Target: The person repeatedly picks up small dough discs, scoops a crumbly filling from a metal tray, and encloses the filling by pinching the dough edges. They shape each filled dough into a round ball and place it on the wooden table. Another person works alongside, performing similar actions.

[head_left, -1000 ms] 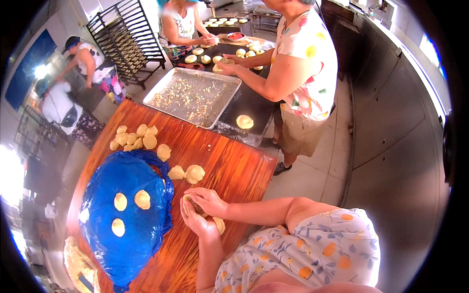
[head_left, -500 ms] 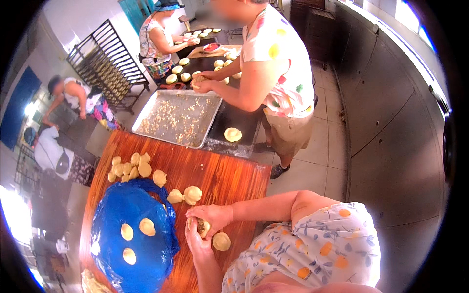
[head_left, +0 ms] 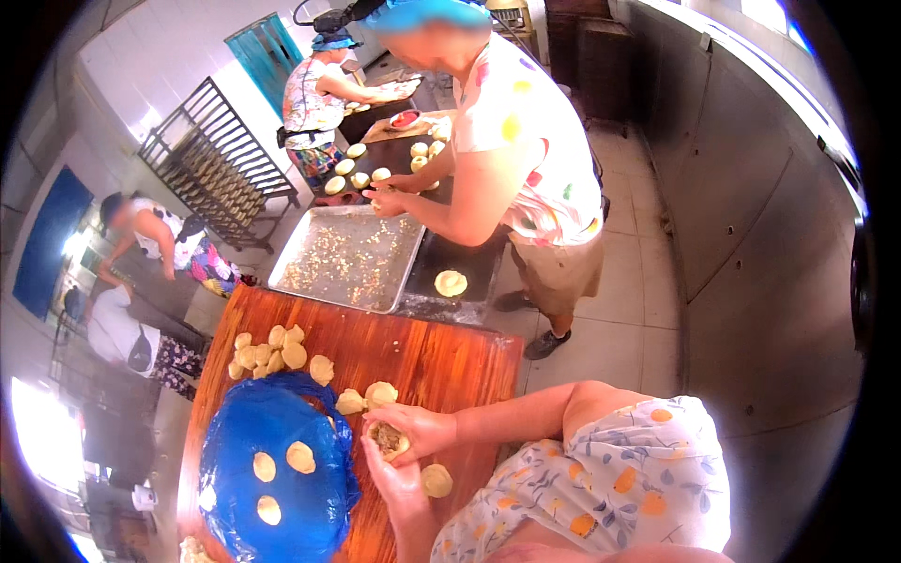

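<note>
Both my hands cup a round dough wrapper with brown, crumbly filling (head_left: 386,437), held over the wooden table. My left hand (head_left: 396,477) supports its lower side, and the fingers of my right hand (head_left: 424,430) curl round the opposite edge. The filling shows through the open top. A flat dough round (head_left: 435,480) lies on the table beside my wrists. Just beyond my fingers sit two more dough pieces (head_left: 380,394), close together.
A blue plastic covering (head_left: 282,422) with several dough rounds on it lies on the wooden table (head_left: 450,366). A dough pile (head_left: 267,352) sits behind it. A metal tray with crumbs (head_left: 347,258) adjoins the table. A co-worker (head_left: 526,150) handles dough there; other people stand farther off.
The view has shifted a little, moving the table and dough rightward and down. The dough in my hands now shows its filling more openly. The co-worker still handles dough by the tray.
</note>
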Available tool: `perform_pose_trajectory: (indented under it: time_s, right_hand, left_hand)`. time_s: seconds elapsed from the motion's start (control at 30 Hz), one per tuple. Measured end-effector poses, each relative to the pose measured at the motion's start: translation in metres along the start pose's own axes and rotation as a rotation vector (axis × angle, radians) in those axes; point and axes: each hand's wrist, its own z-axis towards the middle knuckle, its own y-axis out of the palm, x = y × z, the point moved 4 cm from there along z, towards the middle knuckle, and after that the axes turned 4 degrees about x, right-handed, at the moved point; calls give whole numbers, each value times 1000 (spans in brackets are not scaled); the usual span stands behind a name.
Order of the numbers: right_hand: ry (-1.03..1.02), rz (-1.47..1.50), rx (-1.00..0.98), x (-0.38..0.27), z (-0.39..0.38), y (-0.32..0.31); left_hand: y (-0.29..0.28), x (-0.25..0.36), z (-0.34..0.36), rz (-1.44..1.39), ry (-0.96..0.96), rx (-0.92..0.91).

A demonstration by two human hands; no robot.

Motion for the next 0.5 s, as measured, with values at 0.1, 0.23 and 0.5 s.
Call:
perform_pose_trajectory:
  time_s: [0.1,0.23,0.5]
  right_hand:
    - [-89,-57,-147,-5,-2,-1]
    - [-251,-109,-183,-19,-4,-13]
    - [-136,-77,23,-11,-14,3]
  left_hand:
    - [-16,5,-9,509,279,-76]
    - [-3,12,-17,863,292,-207]
    - [-29,-11,-14,-114,59,116]
